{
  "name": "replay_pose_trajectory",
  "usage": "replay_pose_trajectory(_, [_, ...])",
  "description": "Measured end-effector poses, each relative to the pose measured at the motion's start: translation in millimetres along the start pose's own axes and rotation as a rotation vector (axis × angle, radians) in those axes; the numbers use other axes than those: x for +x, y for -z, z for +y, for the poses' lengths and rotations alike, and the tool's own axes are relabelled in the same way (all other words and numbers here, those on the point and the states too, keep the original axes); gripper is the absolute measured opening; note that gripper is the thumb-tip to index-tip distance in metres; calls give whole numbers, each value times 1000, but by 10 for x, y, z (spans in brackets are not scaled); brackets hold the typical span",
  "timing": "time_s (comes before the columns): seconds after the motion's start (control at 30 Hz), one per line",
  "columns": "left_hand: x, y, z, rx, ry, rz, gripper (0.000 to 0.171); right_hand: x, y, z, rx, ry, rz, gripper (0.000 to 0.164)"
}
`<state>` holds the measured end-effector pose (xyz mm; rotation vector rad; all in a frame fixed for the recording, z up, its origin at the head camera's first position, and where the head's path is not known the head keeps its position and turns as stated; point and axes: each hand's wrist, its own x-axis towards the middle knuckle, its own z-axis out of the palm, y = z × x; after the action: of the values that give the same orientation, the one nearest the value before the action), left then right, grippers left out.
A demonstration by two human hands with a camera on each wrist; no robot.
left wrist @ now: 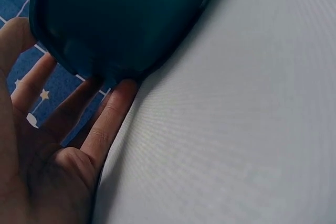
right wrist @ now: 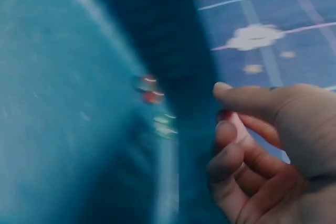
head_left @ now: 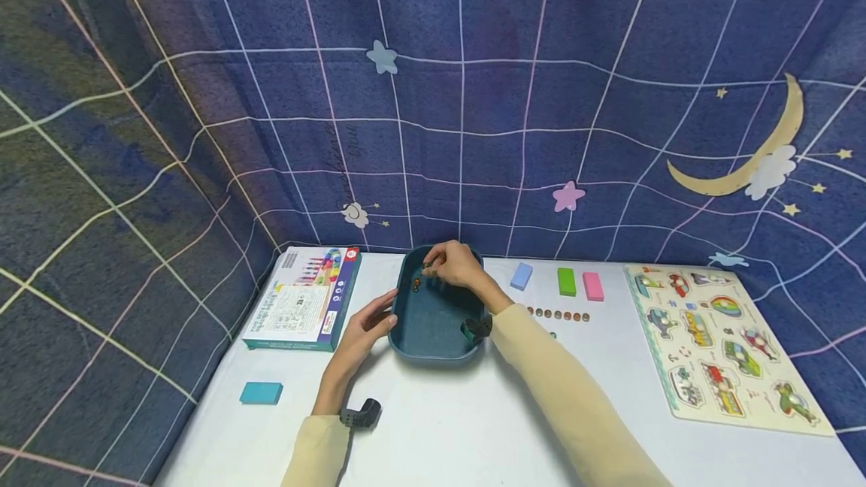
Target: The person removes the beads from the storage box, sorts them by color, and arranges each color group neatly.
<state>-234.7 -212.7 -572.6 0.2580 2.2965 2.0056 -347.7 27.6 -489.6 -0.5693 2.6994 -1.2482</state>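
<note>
A dark teal tray [head_left: 436, 329] with raised walls stands on the white table. At its left side, my left hand [head_left: 361, 329] touches the outer wall with fairly straight, spread fingers [left wrist: 107, 119]. Over the tray's far part is my right hand [head_left: 455, 265], its thumb and fingertips brought together. A small dark red marble [right wrist: 226, 114] shows partly between them, blurred and mostly covered. Below the hand, a few shiny marbles [head_left: 416, 285] lie in the tray's far left part; the right wrist view shows reddish marbles [right wrist: 152, 96] and a greenish marble [right wrist: 165, 125] by the wall.
A row of small marbles [head_left: 558, 315] lies right of the tray. Beyond it are blue [head_left: 521, 276], green [head_left: 567, 282] and pink blocks [head_left: 592, 286]. A boxed toy [head_left: 304, 299] and teal block [head_left: 261, 393] lie left; a picture puzzle board [head_left: 727, 348] lies right.
</note>
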Motion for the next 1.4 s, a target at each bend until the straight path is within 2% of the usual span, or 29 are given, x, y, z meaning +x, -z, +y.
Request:
replay_pose_trajectory(0.1, [6,-1,0,6,-2,8,54,-202,233,-6,19,37,52,18])
replay_pose_trajectory(0.23, [36,11,-7,0,-16,-2,55,-595,509,163,11,63,128,18])
replay_pose_trajectory(0.37, [64,21,6,-2,-27,-5,54,-1027,754,524,-12,33,204,18])
replay_pose_trajectory(0.53, [55,12,14,5,-22,1,54,-1552,1044,1093,-32,-72,285,20])
replay_pose_trajectory(0.63, [45,-1,3,0,-25,3,54,-1806,1180,1377,-54,-130,340,21])
replay_pose_trajectory(0.73, [36,-5,-14,-8,-25,1,54,-1989,1251,1560,-101,-162,375,18])
replay_pose_trajectory(0.87, [29,-2,-24,-2,-25,0,54,-2106,1268,1670,-165,-190,377,15])
replay_pose_trajectory(1.0, [22,5,-9,11,-22,9,54,-2110,1256,1711,-190,-205,363,15])
replay_pose_trajectory(1.4, [-2,-7,-21,15,-23,6,53,-2109,1263,1749,-194,-214,317,17])
